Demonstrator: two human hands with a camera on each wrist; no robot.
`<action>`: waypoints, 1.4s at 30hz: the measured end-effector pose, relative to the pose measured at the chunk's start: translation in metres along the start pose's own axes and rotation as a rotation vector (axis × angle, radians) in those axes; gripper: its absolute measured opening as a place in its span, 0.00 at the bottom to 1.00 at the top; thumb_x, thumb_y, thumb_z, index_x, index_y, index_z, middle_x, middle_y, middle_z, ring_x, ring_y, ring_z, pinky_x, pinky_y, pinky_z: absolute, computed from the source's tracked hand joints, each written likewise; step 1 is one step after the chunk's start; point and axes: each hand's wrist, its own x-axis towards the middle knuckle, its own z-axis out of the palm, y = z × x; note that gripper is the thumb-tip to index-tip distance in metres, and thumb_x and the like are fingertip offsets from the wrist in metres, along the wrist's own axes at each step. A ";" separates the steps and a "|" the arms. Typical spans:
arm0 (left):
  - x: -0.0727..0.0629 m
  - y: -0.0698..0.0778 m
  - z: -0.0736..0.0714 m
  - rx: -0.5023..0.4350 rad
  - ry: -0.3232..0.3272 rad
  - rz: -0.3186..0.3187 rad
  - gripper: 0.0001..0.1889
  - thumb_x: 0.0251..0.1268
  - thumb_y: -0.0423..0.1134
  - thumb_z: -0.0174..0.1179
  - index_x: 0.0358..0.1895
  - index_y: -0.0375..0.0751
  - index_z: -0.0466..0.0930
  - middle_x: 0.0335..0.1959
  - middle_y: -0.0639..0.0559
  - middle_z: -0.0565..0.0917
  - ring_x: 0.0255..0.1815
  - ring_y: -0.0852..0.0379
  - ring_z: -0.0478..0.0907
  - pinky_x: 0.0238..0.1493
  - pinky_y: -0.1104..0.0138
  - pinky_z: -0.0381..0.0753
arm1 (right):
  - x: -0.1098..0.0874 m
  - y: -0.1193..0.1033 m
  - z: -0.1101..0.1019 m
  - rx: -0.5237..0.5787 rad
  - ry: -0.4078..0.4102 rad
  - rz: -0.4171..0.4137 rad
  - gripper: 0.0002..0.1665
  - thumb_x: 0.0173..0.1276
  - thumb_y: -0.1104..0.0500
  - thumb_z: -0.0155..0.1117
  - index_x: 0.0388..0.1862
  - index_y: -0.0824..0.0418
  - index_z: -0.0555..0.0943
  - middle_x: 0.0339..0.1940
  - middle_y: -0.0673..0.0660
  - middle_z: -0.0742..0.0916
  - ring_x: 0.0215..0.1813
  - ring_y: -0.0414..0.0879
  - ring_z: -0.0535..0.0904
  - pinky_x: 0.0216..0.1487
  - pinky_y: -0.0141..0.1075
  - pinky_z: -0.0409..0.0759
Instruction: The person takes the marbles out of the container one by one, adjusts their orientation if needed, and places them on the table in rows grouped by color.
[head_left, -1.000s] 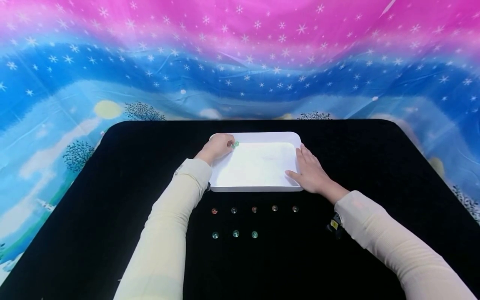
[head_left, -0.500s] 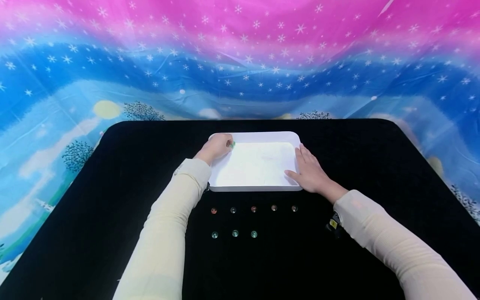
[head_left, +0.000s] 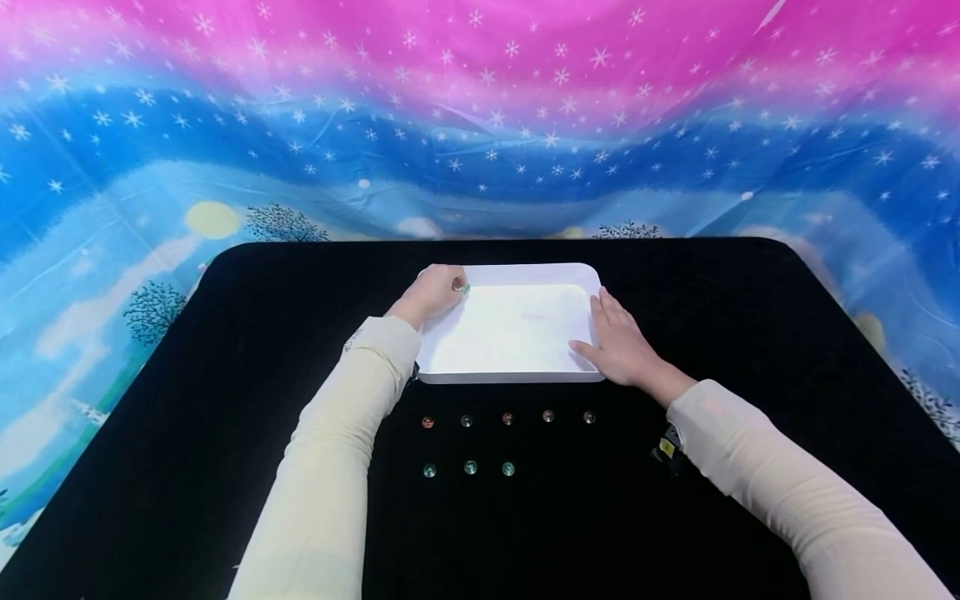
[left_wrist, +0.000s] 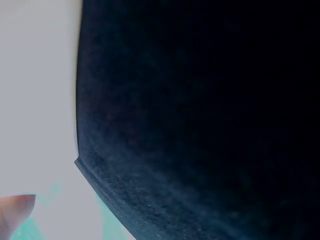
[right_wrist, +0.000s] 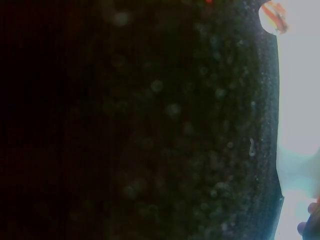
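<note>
My left hand (head_left: pixel 437 289) reaches over the back left corner of a white rectangular tray (head_left: pixel 510 377). Its curled thumb and fingers pinch a green glass marble (head_left: pixel 464 288), mostly covered by the fingertips. On the tray's right wall rests my right hand (head_left: pixel 622 343), fingers straight along the rim and thumb spread inside. The left wrist view catches only one fingertip (left_wrist: pixel 16 212) by the tray's pale side (left_wrist: pixel 40 100). In the right wrist view, fingertips (right_wrist: pixel 312 222) show at the lower right edge.
In front of the tray lies a row of several reddish and clear marbles (head_left: pixel 508 419). Three greenish marbles (head_left: pixel 470 467) form a nearer row. Everything stands on a black-covered table (head_left: pixel 712 292), with a snowflake-patterned cloth (head_left: pixel 480 108) hanging behind.
More green glass showed beyond the left fingertips one second ago; less of it shows now. Both hands and the tray have stayed nearly in place.
</note>
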 end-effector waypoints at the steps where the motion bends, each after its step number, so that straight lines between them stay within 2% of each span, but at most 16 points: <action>1: 0.000 0.000 0.000 0.000 0.004 0.003 0.08 0.57 0.32 0.53 0.40 0.38 0.76 0.40 0.46 0.77 0.43 0.53 0.71 0.45 0.64 0.67 | 0.000 0.000 0.000 0.000 0.003 0.000 0.49 0.63 0.42 0.45 0.65 0.74 0.38 0.66 0.68 0.39 0.66 0.59 0.35 0.61 0.51 0.39; 18: -0.007 0.000 -0.008 -0.050 0.007 -0.008 0.09 0.57 0.31 0.52 0.41 0.38 0.75 0.41 0.46 0.76 0.45 0.53 0.70 0.45 0.65 0.68 | -0.002 -0.003 0.001 0.010 0.016 -0.006 0.49 0.63 0.41 0.45 0.65 0.73 0.38 0.66 0.68 0.40 0.66 0.59 0.35 0.61 0.51 0.40; 25: -0.015 0.004 -0.014 -0.159 0.046 0.012 0.07 0.57 0.34 0.54 0.39 0.38 0.75 0.39 0.48 0.77 0.43 0.54 0.71 0.44 0.66 0.69 | -0.001 -0.002 -0.002 0.003 -0.006 0.005 0.50 0.63 0.40 0.44 0.65 0.72 0.37 0.66 0.68 0.39 0.66 0.59 0.34 0.61 0.51 0.39; 29: -0.022 0.007 -0.015 -0.263 0.063 -0.010 0.08 0.57 0.35 0.55 0.39 0.38 0.74 0.37 0.50 0.76 0.41 0.56 0.71 0.43 0.66 0.69 | -0.001 0.000 -0.001 0.000 -0.015 0.005 0.50 0.63 0.40 0.44 0.65 0.72 0.36 0.66 0.67 0.38 0.66 0.59 0.34 0.61 0.52 0.38; 33: -0.033 0.012 -0.015 -0.327 0.071 -0.018 0.07 0.58 0.36 0.55 0.39 0.40 0.74 0.37 0.51 0.76 0.40 0.58 0.72 0.42 0.67 0.70 | -0.001 0.001 0.000 -0.001 -0.025 0.009 0.50 0.63 0.39 0.43 0.65 0.72 0.36 0.66 0.67 0.38 0.66 0.59 0.34 0.61 0.52 0.38; 42: -0.062 0.030 -0.019 -0.413 0.071 0.113 0.07 0.57 0.37 0.56 0.38 0.42 0.75 0.35 0.53 0.77 0.38 0.60 0.73 0.41 0.69 0.71 | -0.001 -0.001 0.000 -0.007 -0.033 0.014 0.50 0.63 0.39 0.43 0.65 0.72 0.36 0.66 0.67 0.37 0.66 0.59 0.33 0.61 0.52 0.38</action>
